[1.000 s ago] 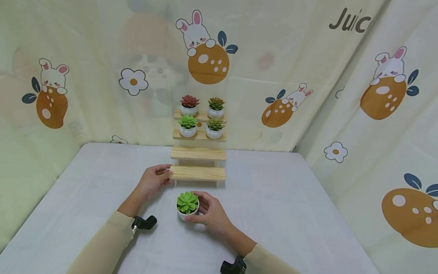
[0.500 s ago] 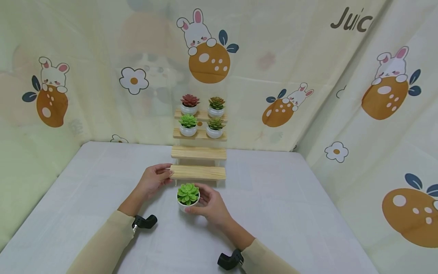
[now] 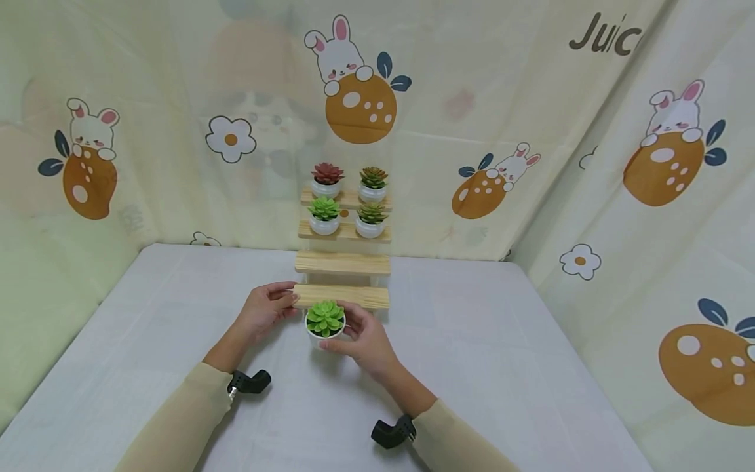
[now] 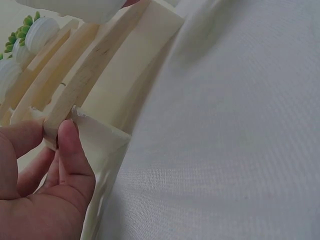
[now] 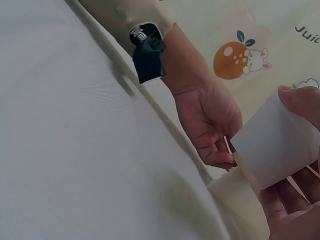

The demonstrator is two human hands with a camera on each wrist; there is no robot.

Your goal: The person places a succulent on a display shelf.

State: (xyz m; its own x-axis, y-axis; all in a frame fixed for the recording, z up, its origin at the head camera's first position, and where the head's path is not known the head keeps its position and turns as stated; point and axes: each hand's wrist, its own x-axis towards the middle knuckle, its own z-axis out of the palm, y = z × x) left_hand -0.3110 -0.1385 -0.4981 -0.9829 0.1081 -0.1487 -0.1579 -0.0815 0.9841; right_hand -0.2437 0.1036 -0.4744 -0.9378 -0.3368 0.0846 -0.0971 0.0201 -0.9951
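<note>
So four little pots already sit on the top two steps of the wooden stand [image 3: 342, 262], and the lower two steps are bare. Our right hand [image 3: 362, 337] has its fingers curled round the green succulent pot [image 3: 325, 322] just in front of the bottom step, while our left hand [image 3: 268, 308] pinches that step's left end.

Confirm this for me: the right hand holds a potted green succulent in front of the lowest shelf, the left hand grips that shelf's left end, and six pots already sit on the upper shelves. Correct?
Not quite: the head view shows four pots on the upper shelves, not six. The right hand does hold the potted green succulent in front of the lowest shelf, and the left hand grips its left end.
</note>
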